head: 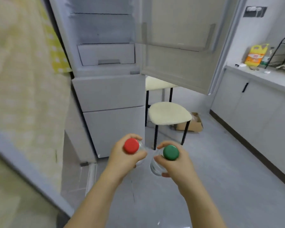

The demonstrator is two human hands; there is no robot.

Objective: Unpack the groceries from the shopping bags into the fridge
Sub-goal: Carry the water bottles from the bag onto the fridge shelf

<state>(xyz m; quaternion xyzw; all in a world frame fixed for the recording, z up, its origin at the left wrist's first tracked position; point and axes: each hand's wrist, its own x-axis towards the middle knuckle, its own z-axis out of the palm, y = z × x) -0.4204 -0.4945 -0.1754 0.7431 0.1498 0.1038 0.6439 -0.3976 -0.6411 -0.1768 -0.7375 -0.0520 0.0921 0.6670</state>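
Fingers of the left hand [122, 160] curl round a red-capped bottle [131, 145]. Right hand [178, 165] fingers grip a green-capped bottle [171, 152].

Left hand [122, 156], right hand [177, 162]: curled grips.

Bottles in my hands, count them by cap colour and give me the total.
red-capped bottle: 1, gripped by the left hand
green-capped bottle: 1, gripped by the right hand
Total: 2
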